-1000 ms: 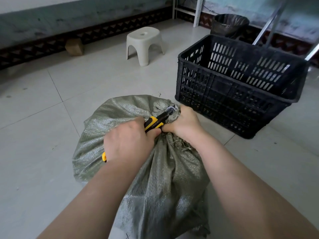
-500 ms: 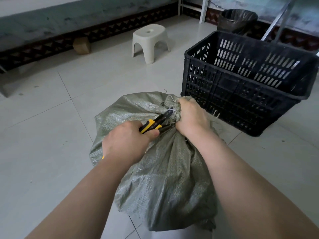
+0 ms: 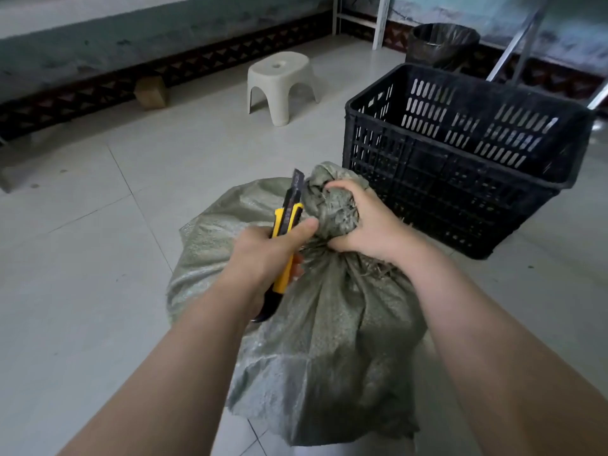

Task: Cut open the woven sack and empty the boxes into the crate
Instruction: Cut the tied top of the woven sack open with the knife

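A grey-green woven sack sits on the tiled floor in front of me, its neck bunched into a knot. My right hand grips that knotted neck. My left hand holds a yellow and black utility knife, its blade pointing up and away just left of the knot. Frayed fibres stick out below the knot. A black plastic crate stands on the floor just beyond the sack to the right; no contents show through its slots. No boxes are visible.
A white plastic stool stands further back on the floor. A lined waste bin sits behind the crate, beside white frame legs and slanted metal poles. A small brown block lies by the wall at left.
The knife has come off the neck and swung upright, blade now pointing up beside the knot. My right hand has turned the knot toward me, and the view has shifted slightly.
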